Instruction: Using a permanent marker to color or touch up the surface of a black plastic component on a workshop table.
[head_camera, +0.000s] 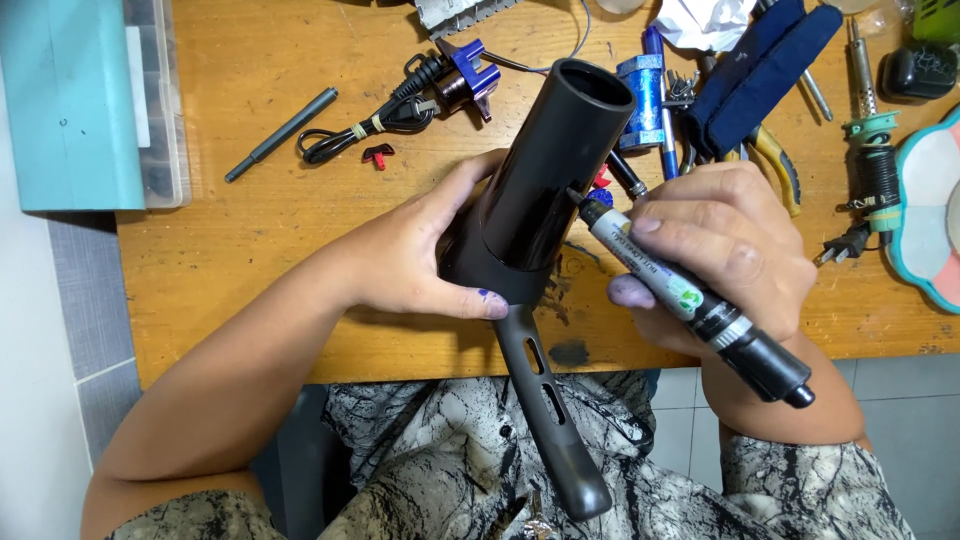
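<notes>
1. The left hand (425, 255) wraps the rear of a black hair dryer body (540, 180), thumb along the underside and fingers clamped round the far side, which steadies the barrel over the bench's near edge.
2. The barrel tilts up and away with its open mouth toward the back of the bench (230, 270), while the slotted handle (550, 410) hangs down over the person's patterned lap; that angle turns the barrel's right flank to the other hand.
3. The right hand (720, 260) is closed round a thick marker (690, 295), gripped like a pen, its tip touching the barrel's side just right of centre; whether it leaves a mark there is hard to tell on the black surface.
4. Blue stains show on both thumbs, likely ink.
5. Behind the barrel, toward the back edge, lie a coiled black power cord (375, 120) and a small purple part (470, 70).
6. Toward the back right corner are a dark blue cloth (760, 70) and yellow-handled pliers (780, 165), all well apart from the hands.
</notes>
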